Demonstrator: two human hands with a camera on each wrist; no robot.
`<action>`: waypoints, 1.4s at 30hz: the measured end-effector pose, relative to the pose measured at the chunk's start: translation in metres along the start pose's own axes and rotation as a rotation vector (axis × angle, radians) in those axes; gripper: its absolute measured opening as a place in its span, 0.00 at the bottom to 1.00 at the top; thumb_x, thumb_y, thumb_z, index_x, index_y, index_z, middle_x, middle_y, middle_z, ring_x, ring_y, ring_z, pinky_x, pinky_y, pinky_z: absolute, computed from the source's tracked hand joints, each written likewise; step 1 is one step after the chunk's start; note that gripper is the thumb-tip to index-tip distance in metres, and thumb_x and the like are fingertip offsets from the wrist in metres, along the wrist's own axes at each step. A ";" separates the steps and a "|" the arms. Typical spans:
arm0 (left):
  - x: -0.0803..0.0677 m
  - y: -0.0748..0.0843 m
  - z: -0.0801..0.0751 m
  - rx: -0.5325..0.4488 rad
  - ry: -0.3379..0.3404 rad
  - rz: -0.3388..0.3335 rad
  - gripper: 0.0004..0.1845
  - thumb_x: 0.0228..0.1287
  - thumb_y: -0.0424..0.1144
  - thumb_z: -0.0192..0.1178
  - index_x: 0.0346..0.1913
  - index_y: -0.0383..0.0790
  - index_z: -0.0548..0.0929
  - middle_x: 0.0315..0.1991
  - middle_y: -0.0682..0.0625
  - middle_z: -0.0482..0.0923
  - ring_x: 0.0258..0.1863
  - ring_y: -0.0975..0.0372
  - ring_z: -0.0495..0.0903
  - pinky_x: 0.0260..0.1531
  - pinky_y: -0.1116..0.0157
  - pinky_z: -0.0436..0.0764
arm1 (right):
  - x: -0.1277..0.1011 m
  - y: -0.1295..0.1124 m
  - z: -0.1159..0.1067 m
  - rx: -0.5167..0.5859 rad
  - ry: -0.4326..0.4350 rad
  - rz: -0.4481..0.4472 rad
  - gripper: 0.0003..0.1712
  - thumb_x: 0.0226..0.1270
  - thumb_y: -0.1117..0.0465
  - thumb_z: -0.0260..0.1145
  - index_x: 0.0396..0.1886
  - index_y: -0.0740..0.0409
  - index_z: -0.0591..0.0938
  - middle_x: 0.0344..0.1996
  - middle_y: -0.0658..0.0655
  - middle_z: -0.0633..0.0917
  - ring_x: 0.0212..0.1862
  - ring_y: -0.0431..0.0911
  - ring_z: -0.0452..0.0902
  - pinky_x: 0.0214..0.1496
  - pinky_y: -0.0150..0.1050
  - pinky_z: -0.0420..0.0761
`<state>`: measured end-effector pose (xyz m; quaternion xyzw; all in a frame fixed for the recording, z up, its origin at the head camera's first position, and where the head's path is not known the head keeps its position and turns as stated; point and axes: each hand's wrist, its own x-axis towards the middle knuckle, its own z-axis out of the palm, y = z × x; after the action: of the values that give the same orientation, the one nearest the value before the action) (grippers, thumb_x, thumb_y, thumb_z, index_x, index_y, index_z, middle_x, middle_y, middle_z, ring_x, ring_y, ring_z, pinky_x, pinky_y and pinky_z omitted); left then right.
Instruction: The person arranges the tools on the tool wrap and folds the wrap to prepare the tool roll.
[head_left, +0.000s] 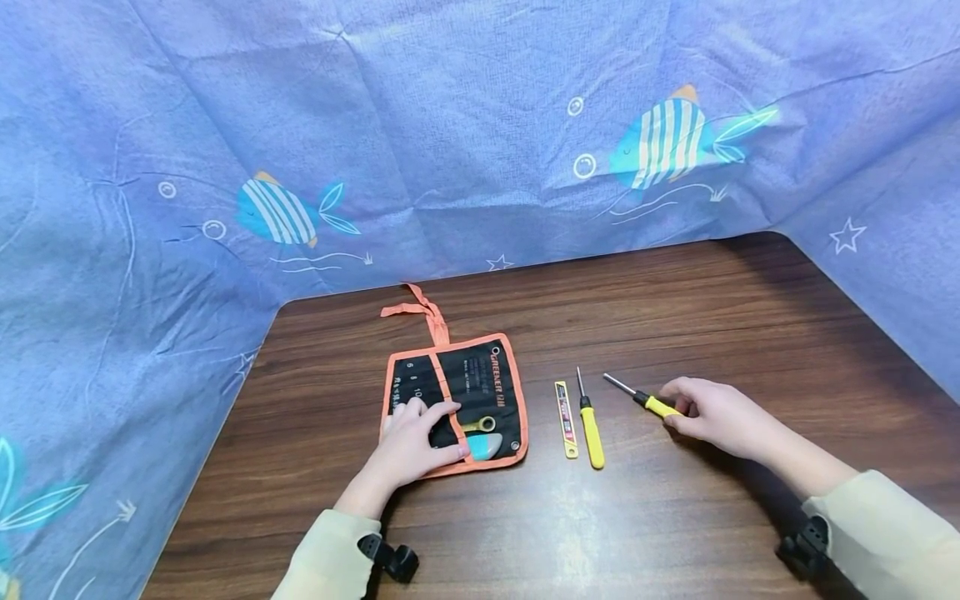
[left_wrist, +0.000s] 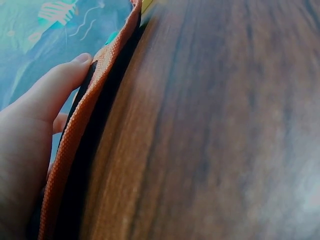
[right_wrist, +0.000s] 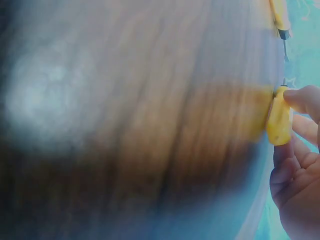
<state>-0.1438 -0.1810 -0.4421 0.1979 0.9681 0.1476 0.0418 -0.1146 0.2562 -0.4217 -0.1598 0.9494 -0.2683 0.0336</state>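
Note:
A black tool roll (head_left: pixel 480 383) with orange trim lies unrolled on the wooden table (head_left: pixel 675 300). My left hand (head_left: pixel 416 437) rests flat on its lower left part, thumb (left_wrist: pixel 60 85) at the orange edge (left_wrist: pixel 75 135). A yellow wrench end (head_left: pixel 480 425) and a teal object (head_left: pixel 483 447) show beside the fingers. My right hand (head_left: pixel 708 412) grips the yellow handle (right_wrist: pixel 279 122) of a screwdriver (head_left: pixel 637 397) lying on the table, shaft pointing up-left. Between the hands lie a second yellow screwdriver (head_left: pixel 588 421) and a thin yellow cutter (head_left: pixel 565 408).
Blue fish-print cloth (head_left: pixel 450 125) hangs behind and down both sides of the table. An orange tie strap (head_left: pixel 420 312) runs from the roll's top toward the back edge. Bare wood lies to the right and at the front.

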 end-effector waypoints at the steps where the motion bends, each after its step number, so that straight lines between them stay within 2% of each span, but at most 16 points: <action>1: 0.000 0.000 0.000 -0.002 0.000 0.001 0.39 0.45 0.74 0.56 0.62 0.62 0.73 0.31 0.56 0.61 0.31 0.60 0.59 0.32 0.60 0.59 | 0.000 0.001 0.000 -0.002 0.012 -0.004 0.18 0.55 0.61 0.69 0.45 0.60 0.78 0.23 0.42 0.76 0.24 0.33 0.67 0.25 0.33 0.68; 5: 0.001 -0.001 0.000 -0.008 0.000 0.000 0.39 0.46 0.74 0.56 0.61 0.62 0.73 0.31 0.56 0.61 0.31 0.60 0.59 0.32 0.60 0.58 | 0.000 0.002 0.000 -0.021 0.065 -0.024 0.15 0.55 0.62 0.68 0.43 0.60 0.79 0.23 0.41 0.76 0.25 0.33 0.69 0.27 0.34 0.70; 15: 0.000 0.000 -0.001 -0.020 -0.002 -0.007 0.38 0.45 0.74 0.57 0.61 0.62 0.73 0.31 0.56 0.62 0.32 0.60 0.60 0.33 0.60 0.59 | 0.006 -0.002 -0.002 -0.047 0.135 -0.055 0.12 0.53 0.64 0.68 0.40 0.59 0.81 0.24 0.43 0.76 0.28 0.35 0.71 0.28 0.34 0.72; 22: 0.000 0.001 0.000 -0.033 0.001 -0.013 0.38 0.45 0.74 0.57 0.60 0.61 0.74 0.33 0.56 0.63 0.33 0.60 0.61 0.34 0.59 0.60 | 0.021 -0.013 0.000 -0.061 0.122 -0.095 0.12 0.54 0.62 0.68 0.39 0.59 0.82 0.25 0.43 0.77 0.28 0.36 0.71 0.30 0.35 0.72; 28: -0.003 0.001 -0.001 -0.043 0.010 -0.027 0.37 0.44 0.73 0.59 0.58 0.61 0.75 0.34 0.55 0.65 0.34 0.60 0.62 0.36 0.58 0.62 | 0.036 -0.027 0.004 -0.061 0.107 -0.156 0.06 0.54 0.63 0.68 0.33 0.53 0.83 0.26 0.43 0.76 0.29 0.36 0.70 0.30 0.36 0.72; 33: -0.003 0.001 -0.002 -0.053 0.021 -0.023 0.37 0.44 0.73 0.60 0.58 0.60 0.75 0.34 0.56 0.65 0.35 0.60 0.63 0.36 0.58 0.62 | 0.047 -0.038 0.009 -0.073 0.121 -0.214 0.05 0.54 0.64 0.68 0.31 0.52 0.82 0.25 0.42 0.75 0.29 0.36 0.70 0.31 0.35 0.72; 42: -0.002 0.002 -0.002 -0.058 0.011 -0.022 0.37 0.45 0.71 0.61 0.60 0.59 0.74 0.34 0.55 0.65 0.34 0.60 0.62 0.36 0.58 0.61 | 0.067 -0.055 0.019 -0.073 0.069 -0.307 0.05 0.54 0.64 0.68 0.31 0.52 0.82 0.25 0.42 0.73 0.28 0.37 0.66 0.30 0.34 0.69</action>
<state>-0.1414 -0.1806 -0.4394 0.1853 0.9657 0.1764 0.0437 -0.1597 0.1812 -0.4078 -0.2950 0.9234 -0.2411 -0.0464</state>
